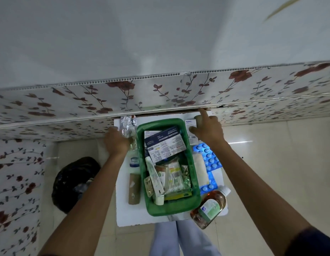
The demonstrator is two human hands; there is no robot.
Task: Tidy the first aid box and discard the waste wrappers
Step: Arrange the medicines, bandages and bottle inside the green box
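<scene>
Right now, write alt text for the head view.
A person's left hand rests on clear wrappers beside a green box crammed with first aid supplies, while the right hand reaches to a small white carton. Blue blister packs and an amber bottle lie right; a black bin bag sits left.

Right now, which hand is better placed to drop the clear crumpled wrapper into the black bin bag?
The left hand. It already rests at the clear wrapper, left of the green box, and the black bin bag lies on the same side. The right hand is across the box.
</scene>
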